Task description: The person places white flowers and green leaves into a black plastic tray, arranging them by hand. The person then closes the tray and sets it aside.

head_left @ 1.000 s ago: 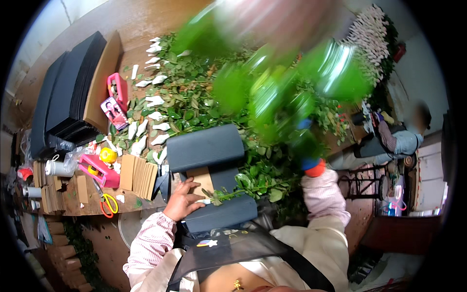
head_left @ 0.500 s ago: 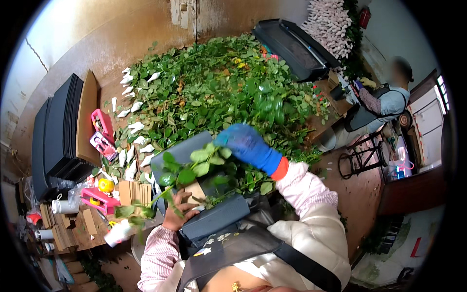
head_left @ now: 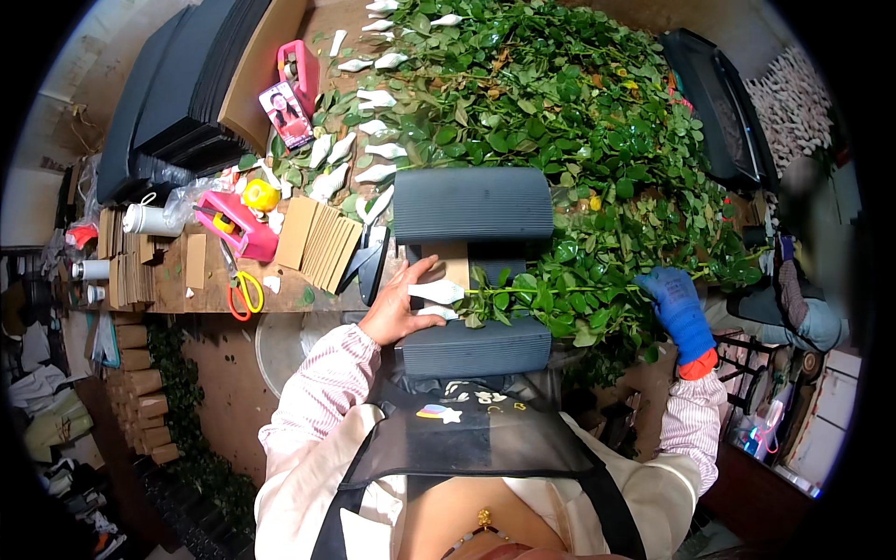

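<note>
Wide head-worn view, facing down

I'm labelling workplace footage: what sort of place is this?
Probably a flower-packing workroom: leafy stems with white-covered tips lie across the table, beside stacked dark sheets and a pink tape dispenser.

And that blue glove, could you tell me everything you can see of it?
The blue glove covers the person's right hand. It looks like fabric, bright blue with darker marks on the back, and ends in an orange-red cuff against a pink-striped sleeve. Its fingers point away from the wearer, among green leaves; whether they grip a stem is unclear.
</note>
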Available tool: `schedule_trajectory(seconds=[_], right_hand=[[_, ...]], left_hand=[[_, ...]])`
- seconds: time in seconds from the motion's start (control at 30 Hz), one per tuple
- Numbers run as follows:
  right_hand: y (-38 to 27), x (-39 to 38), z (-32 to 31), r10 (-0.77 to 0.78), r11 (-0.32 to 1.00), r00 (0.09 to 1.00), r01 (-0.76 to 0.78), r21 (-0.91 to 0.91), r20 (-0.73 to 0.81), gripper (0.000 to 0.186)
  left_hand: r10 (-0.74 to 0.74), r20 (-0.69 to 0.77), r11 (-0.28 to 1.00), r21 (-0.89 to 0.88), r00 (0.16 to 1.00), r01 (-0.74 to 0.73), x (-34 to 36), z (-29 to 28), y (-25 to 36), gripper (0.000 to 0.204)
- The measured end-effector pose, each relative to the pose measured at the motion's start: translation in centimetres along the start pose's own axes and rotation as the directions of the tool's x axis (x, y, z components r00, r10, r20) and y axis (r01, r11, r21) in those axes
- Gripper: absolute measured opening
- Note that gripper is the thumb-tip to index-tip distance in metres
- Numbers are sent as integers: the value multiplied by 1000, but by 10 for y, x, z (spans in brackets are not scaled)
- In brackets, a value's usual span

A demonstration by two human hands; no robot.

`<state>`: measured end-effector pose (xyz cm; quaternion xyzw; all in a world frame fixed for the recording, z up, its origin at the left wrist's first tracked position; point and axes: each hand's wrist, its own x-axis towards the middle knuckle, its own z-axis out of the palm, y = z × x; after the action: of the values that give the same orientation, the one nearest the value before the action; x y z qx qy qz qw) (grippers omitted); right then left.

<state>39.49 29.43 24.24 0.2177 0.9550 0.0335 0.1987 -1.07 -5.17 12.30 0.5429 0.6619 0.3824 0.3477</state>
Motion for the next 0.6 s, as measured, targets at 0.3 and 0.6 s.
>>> schedule_trajectory(seconds=[0.3,0.6], right_hand=[[-18,20,82,-23,994,999,25,103,-23,31],[-26,96,-47,215,972,947,-185,143,-237,29]], left_hand=[[75,67,989,119,995,-83,3,0,-2,72],[43,105,966,250,994,-69,9,-8,13,62]])
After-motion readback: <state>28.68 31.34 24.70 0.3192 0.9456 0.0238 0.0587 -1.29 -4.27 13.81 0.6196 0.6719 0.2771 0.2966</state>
